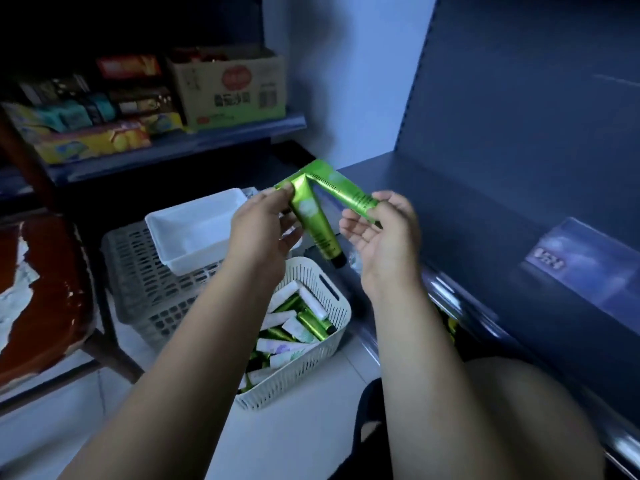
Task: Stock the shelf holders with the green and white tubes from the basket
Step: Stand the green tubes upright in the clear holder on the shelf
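My left hand (263,226) pinches the flat crimped end of a green tube (313,220) that hangs down with its black cap lowest. My right hand (384,233) pinches the lower end of a second green tube (349,194), which slants up to the left. The two tubes meet at their upper ends, above the basket. Below them on the floor stands a cream slotted basket (325,355) holding several green and white tubes (294,327). An empty white holder tray (194,226) sits on a grey crate.
The grey crate (138,282) stands left of the basket. A dark blue shelf (485,209) runs along the right, with a price label (550,263) on its front. Further left, a shelf carries snack packs and a cardboard box (228,88). A brown chair (41,289) is at far left.
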Available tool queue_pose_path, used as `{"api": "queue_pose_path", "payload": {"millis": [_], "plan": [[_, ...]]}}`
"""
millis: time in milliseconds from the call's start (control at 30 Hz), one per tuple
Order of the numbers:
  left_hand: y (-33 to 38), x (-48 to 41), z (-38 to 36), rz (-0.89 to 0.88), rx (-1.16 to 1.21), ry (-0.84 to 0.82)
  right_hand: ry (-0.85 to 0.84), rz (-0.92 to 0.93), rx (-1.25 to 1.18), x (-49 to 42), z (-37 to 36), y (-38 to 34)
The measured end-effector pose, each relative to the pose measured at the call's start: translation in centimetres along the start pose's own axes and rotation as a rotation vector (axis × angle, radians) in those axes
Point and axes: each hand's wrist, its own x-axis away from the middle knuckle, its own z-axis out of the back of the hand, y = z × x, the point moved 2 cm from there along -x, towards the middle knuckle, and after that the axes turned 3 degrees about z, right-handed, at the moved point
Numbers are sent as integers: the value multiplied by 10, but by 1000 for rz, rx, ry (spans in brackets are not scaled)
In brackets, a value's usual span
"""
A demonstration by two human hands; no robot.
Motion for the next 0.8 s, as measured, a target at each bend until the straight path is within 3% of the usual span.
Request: {"api": "queue_pose_path", "payload": {"millis": [300,467,800], "plan": [[-15,42,-131,-96,-210,-308,87,178,-189,12,87,-98],[-47,89,-218,-123,-223,-531,94,296,59,37,163,-170],[-145,219,-352,38,-240,-921,457,526,270,137,335,-276]]}}
